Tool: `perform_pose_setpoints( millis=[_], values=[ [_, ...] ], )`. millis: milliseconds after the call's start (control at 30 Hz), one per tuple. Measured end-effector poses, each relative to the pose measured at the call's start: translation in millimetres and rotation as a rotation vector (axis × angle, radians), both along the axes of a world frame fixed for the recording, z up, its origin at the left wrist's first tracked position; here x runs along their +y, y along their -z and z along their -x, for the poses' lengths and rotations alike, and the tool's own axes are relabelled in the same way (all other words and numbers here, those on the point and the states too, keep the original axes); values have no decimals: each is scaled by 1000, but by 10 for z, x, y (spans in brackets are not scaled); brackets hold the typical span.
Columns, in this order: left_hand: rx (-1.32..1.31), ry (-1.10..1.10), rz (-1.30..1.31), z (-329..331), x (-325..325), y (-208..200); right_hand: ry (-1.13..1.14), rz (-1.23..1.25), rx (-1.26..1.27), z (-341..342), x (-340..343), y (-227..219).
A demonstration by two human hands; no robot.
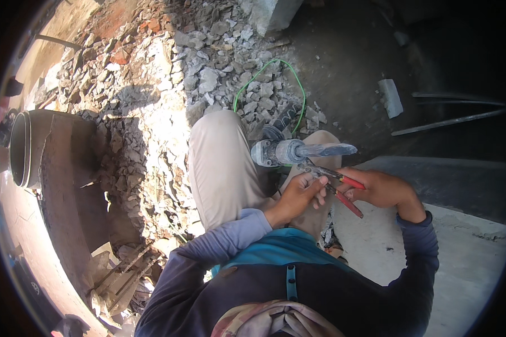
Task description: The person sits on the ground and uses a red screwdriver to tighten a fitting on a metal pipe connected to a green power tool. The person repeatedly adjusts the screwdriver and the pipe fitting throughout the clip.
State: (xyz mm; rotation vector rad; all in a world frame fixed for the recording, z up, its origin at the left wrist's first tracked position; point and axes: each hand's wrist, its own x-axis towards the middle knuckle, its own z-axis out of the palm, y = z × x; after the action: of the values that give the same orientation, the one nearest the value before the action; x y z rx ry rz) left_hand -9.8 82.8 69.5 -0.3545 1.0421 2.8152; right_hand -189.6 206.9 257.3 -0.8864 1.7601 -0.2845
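A pair of pliers (351,182) with red grips and a dark metal head is held across my right thigh, its handles spread apart. My right hand (379,188) is closed on the red grips. Closer to the dark head, my left hand (298,197) is closed, its thumb and fingers pressed against the pliers; anything smaller in those fingers is hidden. Just beyond the hands, a grey demolition hammer (272,153) lies between my knees. Its thick, dusty chisel bit (329,150) points right over my right knee, and a ribbed black handle (287,118) extends away from it.
Broken rubble (208,78) covers the ground ahead and left. A green cable (299,84) loops beyond my knees. At left stands a large round container (25,149). A pale block (391,98) and thin bars (450,121) lie at right, beyond a concrete slab (461,258).
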Motion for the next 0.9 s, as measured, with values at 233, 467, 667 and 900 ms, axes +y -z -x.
perform_pose_setpoints(
  millis=[233, 467, 667, 900],
  values=[
    [32, -74, -124, -186, 31, -145, -271, 173, 430, -15, -407, -514],
    [-29, -108, -243, -235, -156, -402, -291, 1, 494, -24, -835, -766],
    [-70, -135, -374, -256, -181, -456, -359, -18, 494, -22, -1039, -828],
    [-68, -187, -452, -237, -199, -543, -390, -29, 555, -25, -1068, -837]
  ],
)
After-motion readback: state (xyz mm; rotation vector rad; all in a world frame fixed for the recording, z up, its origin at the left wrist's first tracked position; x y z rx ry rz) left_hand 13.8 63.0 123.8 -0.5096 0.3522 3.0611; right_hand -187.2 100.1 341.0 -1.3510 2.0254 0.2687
